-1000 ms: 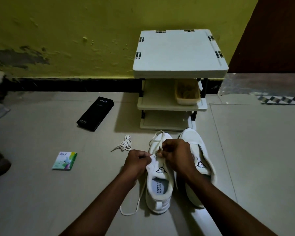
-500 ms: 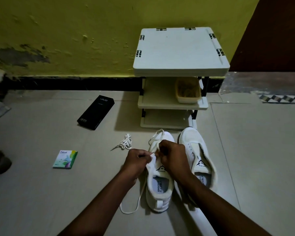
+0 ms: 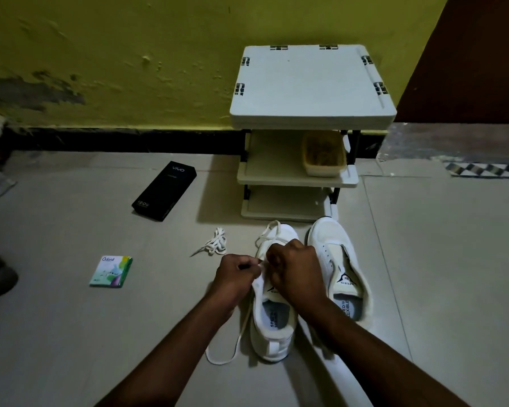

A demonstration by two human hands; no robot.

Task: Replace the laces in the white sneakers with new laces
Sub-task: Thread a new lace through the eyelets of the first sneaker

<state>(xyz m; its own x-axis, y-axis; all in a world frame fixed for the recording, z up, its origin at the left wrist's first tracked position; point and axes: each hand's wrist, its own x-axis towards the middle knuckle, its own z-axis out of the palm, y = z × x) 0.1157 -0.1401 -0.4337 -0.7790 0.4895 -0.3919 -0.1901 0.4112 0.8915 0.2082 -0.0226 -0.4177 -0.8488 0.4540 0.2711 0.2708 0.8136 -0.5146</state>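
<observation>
Forearms reach forward over a pale tiled floor (image 3: 441, 283), and the hands meet, almost touching, above a white sneaker (image 3: 274, 327) that stands toe away from the person. The left hand (image 3: 237, 276) has its fingers curled and pinches a white lace (image 3: 227, 352) at the shoe's left edge. The right hand (image 3: 296, 270) is curled into a loose fist and grips the same lace over the tongue. One loop of the lace rises just beyond the knuckles, over the toe. Another length trails down past the left wrist and curves on the floor beside the heel.

Just right of the right hand stands the second sneaker (image 3: 340, 259) – its eyelets look bare and its tongue lies open, showing printed lettering on the insole.

Beyond the left hand, slightly to the left, a spare lace (image 3: 215, 245) lies bundled on the floor. Further left is a small green and white packet (image 3: 111, 271). Further off, beyond the bundle, is a long black box (image 3: 165, 190).

Straight ahead of both hands, past the toes of the shoes, a low white shelf rack (image 3: 312, 86) stands against a worn yellow wall (image 3: 130, 54). A pale tub (image 3: 323, 154) sits on its middle shelf – what it holds is too dim to tell.
</observation>
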